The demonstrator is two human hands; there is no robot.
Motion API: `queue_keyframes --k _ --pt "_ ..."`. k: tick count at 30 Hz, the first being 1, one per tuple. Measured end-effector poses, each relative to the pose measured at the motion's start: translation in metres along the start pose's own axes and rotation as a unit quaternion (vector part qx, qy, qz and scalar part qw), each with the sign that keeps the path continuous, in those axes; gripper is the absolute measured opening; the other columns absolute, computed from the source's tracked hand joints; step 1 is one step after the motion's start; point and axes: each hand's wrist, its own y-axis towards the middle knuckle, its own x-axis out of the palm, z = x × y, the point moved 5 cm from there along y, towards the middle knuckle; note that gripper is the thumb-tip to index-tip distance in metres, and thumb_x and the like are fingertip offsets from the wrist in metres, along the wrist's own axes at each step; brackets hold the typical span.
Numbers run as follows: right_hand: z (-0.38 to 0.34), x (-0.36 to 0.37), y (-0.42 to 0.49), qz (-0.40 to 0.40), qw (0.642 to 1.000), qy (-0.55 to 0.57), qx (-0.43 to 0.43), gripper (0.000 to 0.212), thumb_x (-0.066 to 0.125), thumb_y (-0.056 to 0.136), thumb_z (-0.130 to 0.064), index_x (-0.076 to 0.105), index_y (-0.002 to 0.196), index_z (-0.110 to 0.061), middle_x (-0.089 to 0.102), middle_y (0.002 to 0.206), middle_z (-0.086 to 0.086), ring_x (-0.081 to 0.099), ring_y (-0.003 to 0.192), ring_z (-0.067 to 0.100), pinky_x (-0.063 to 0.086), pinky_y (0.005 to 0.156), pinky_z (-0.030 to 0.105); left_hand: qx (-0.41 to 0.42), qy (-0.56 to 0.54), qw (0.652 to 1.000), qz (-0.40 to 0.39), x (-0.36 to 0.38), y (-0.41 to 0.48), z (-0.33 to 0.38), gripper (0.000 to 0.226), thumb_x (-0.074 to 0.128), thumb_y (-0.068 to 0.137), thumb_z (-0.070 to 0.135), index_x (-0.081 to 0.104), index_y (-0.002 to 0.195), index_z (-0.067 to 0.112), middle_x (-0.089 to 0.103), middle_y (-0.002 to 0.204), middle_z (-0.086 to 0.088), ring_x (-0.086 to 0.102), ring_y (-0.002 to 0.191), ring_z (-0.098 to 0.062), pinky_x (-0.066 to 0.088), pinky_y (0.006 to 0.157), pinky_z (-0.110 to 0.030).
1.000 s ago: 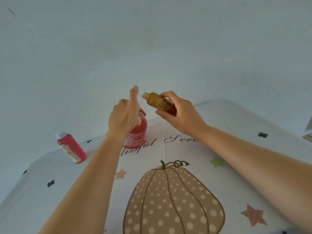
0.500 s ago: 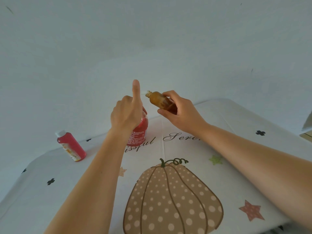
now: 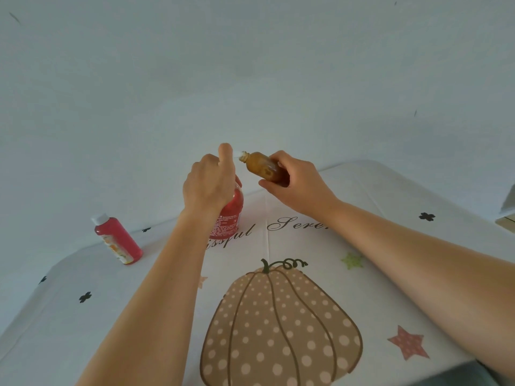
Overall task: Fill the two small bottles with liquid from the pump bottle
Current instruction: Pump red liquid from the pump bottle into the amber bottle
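1. A small red plastic bottle with a white cap (image 3: 118, 239) stands on the table near its far left edge. It is at about 9 o'clock from the pump bottle and well apart from it. In this wide-angle view it leans, with the cap toward 11 o'clock.
2. The left hand (image 3: 209, 188) is wrapped round the top of the pump bottle, fingers curled about its neck. The index finger is stretched over the pump head toward 12 o'clock. I cannot tell whether it is pressing down.
3. The round red plastic pump bottle (image 3: 231, 215) stands upright at mid-table, and only its lower body and label show below the hand. Its white spout (image 3: 237, 154) juts toward 3 o'clock.
4. A small amber see-through bottle (image 3: 263, 169) is held in the air at 2 o'clock from the pump bottle's body. It is uncapped and tilted, with its mouth toward 10 o'clock, right at the spout's tip. It looks darker at its lower end.
5. The right hand (image 3: 298, 185) pinches the amber bottle's base end between the thumb and curled fingers.
6. A white tablecloth (image 3: 83, 330) covers the table. It is printed with script lettering, stars and a spotted pumpkin at 6 o'clock.
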Motion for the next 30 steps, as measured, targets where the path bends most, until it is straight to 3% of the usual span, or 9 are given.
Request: queue_keyframes --k 3,6,10,14,18,21,24,26,30 --pt "-0.001 -0.005 0.001 0.003 1.0 -0.009 -0.008 0.026 0.077 0.096 -0.033 0.064 0.117 -0.023 0.069 0.092 -0.01 0.065 0.081 0.007 0.05 0.072 0.021 0.025 0.023 0.999 -0.011 0.001 -0.001 0.003 0.019 0.022 0.108 0.029 0.035 0.121 0.033 0.066 0.085 -0.003 0.054 0.078 -0.023 0.036 0.064 -0.035" --pt "0.0 -0.009 0.002 -0.001 1.0 -0.02 -0.006 0.027 0.076 0.095 -0.041 0.065 0.116 -0.028 0.067 0.084 -0.013 0.063 0.074 0.008 0.049 0.069 0.026 0.028 0.032 0.999 -0.01 0.003 0.0 0.002 0.018 0.021 0.112 0.039 0.038 0.117 0.032 0.068 0.081 -0.001 0.056 0.074 -0.02 0.031 0.059 -0.033" --pt "-0.002 -0.01 0.003 0.001 0.999 -0.032 -0.014 0.029 0.076 0.095 -0.045 0.064 0.116 -0.029 0.067 0.081 -0.013 0.063 0.072 0.007 0.049 0.067 0.027 0.008 0.013 1.0 -0.024 0.005 0.002 0.0 0.081 0.001 0.099 0.065 0.07 0.105 0.022 0.074 0.081 -0.003 0.065 0.084 -0.028 0.044 0.078 -0.043" --pt "0.003 -0.011 0.005 0.007 0.999 -0.054 -0.002 0.028 0.078 0.095 -0.036 0.06 0.106 -0.017 0.061 0.08 -0.014 0.058 0.07 0.006 0.042 0.062 0.021 0.035 0.041 0.999 -0.005 0.001 -0.002 0.002 0.041 0.021 0.116 0.043 0.057 0.097 0.043 0.059 0.07 0.005 0.057 0.075 -0.02 0.034 0.064 -0.036" --pt "0.005 -0.009 0.007 0.024 0.997 -0.067 -0.002 0.034 0.077 0.095 -0.025 0.048 0.084 -0.011 0.048 0.07 -0.012 0.046 0.059 0.003 0.031 0.055 0.018 0.046 0.015 0.999 0.013 -0.002 -0.004 0.002 0.027 0.024 0.113 0.027 0.045 0.131 0.029 0.056 0.074 0.003 0.055 0.08 -0.028 0.037 0.077 -0.039" --pt "0.007 -0.007 0.007 0.023 0.998 -0.053 0.005 0.037 0.076 0.095 -0.023 0.046 0.079 -0.009 0.046 0.067 -0.009 0.042 0.058 0.007 0.03 0.055 0.022 0.022 -0.024 0.999 0.012 -0.001 -0.005 -0.001 0.022 0.031 0.108 0.011 0.05 0.116 0.015 0.055 0.07 0.011 0.052 0.088 -0.03 0.035 0.077 -0.036" --pt "0.01 -0.005 0.007 0.022 0.999 -0.041 0.011 0.035 0.075 0.094 -0.023 0.048 0.078 -0.006 0.048 0.068 -0.006 0.04 0.059 0.01 0.031 0.056 0.024 0.009 -0.015 1.0 0.017 -0.002 -0.005 -0.001 0.025 0.031 0.11 0.016 0.051 0.097 0.01 0.056 0.069 0.013 0.05 0.083 -0.025 0.032 0.067 -0.036" --pt "0.009 -0.004 0.008 0.025 0.999 -0.04 0.006 0.034 0.075 0.094 -0.022 0.049 0.078 -0.006 0.048 0.067 -0.006 0.041 0.058 0.009 0.031 0.056 0.023 0.008 -0.01 1.0 0.015 0.0 -0.001 -0.003 0.03 0.026 0.113 0.022 0.048 0.092 0.023 0.057 0.068 0.012 0.047 0.076 -0.012 0.032 0.064 -0.034" --pt "0.006 -0.007 0.008 0.026 0.999 -0.019 -0.011 0.033 0.075 0.093 -0.016 0.047 0.077 -0.011 0.045 0.065 -0.009 0.042 0.058 0.008 0.03 0.056 0.02 0.024 -0.013 1.0 0.016 0.001 -0.001 -0.004 0.023 0.022 0.113 0.025 0.044 0.118 0.031 0.058 0.07 0.015 0.048 0.075 -0.012 0.037 0.079 -0.038"
